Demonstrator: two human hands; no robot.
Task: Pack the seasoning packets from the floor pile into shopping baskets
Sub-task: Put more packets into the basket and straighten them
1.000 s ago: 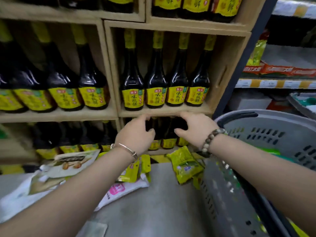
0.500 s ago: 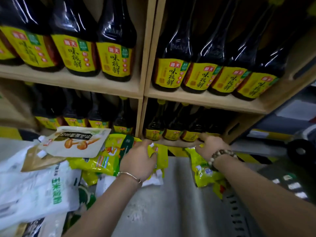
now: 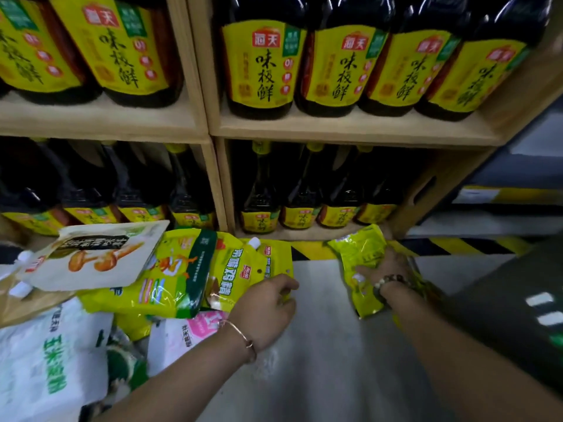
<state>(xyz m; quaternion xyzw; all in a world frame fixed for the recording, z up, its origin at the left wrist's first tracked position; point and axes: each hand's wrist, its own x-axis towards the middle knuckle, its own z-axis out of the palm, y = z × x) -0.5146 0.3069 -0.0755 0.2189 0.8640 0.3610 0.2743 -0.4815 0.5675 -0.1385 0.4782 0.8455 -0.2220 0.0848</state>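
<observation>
Pinching the lower corner of the spouted yellow packet (image 3: 243,269) with the left hand (image 3: 265,306), fingers curled round its edge. Gripping the crumpled green-yellow packet (image 3: 356,254) with the right hand (image 3: 387,266), thumb and fingers closing on its middle. Holding both packets low, just in front of the wooden shelf (image 3: 350,129): the spouted one before the central upright, the other before the right bay. Overlapping the spouted packet with the pile (image 3: 122,284) lying in front of the shelf's left bay, a white mushroom-print pouch (image 3: 91,257) lying on top. Storing dark sauce bottles (image 3: 262,65) with yellow labels upright on both shelf levels. Showing a blurred grey basket (image 3: 502,315) right of the shelf; contents not discernible.
</observation>
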